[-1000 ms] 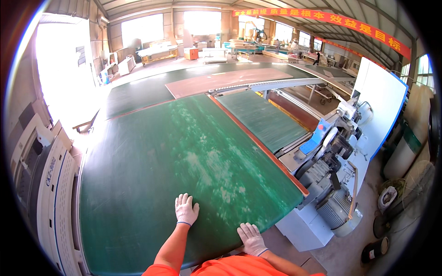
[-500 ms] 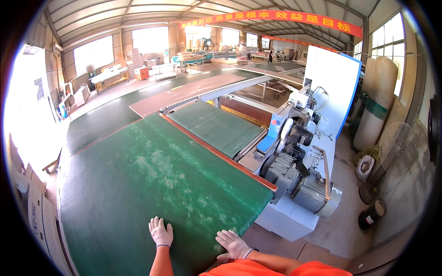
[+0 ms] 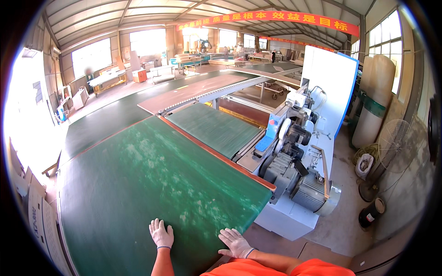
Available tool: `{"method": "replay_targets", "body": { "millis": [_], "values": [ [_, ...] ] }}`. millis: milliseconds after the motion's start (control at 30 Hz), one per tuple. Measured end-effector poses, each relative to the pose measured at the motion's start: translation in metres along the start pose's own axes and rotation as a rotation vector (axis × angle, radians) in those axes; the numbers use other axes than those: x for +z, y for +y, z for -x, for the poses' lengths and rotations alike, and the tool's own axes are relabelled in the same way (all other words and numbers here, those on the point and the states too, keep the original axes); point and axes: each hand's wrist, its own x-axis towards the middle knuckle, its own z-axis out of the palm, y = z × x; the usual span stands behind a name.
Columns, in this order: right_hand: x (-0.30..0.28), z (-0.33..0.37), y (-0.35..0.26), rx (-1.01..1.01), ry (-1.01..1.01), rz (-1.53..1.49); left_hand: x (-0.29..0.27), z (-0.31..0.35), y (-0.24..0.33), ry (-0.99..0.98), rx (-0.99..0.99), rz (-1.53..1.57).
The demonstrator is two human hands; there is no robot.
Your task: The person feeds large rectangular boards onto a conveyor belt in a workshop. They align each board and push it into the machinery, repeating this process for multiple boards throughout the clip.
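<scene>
The left hand (image 3: 161,234) lies flat, grasping nothing, at the green belt's (image 3: 106,198) six o'clock. The right hand (image 3: 235,244) spreads likewise at four o'clock.

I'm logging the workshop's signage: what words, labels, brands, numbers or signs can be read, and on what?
Wording left unquoted.
Red banner: big yellow characters, mostly legible, left end blurred.
Farther banner: too small to read.
White cabinet: dark lettering, sideways, too blurred to trust.
Black drum: pale label, too small to read.
</scene>
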Motion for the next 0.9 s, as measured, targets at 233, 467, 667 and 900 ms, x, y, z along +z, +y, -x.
{"method": "replay_targets", "body": {
  "millis": [233, 467, 667, 900],
  "values": [
    [-0.003, -0.003, 0.003, 0.006, 0.037, 0.020, 0.002, -0.002, 0.001, -0.016, -0.002, -0.001],
    [-0.002, -0.003, 0.008, 0.021, 0.060, 0.007, 0.002, -0.004, 0.003, -0.007, -0.006, -0.010],
    [-0.001, -0.001, 0.013, 0.036, 0.042, 0.029, 0.011, -0.003, 0.003, 0.014, 0.001, -0.006],
    [-0.004, -0.001, 0.013, 0.057, 0.049, 0.012, 0.008, -0.004, 0.006, -0.007, -0.016, -0.006]
  ]
}}
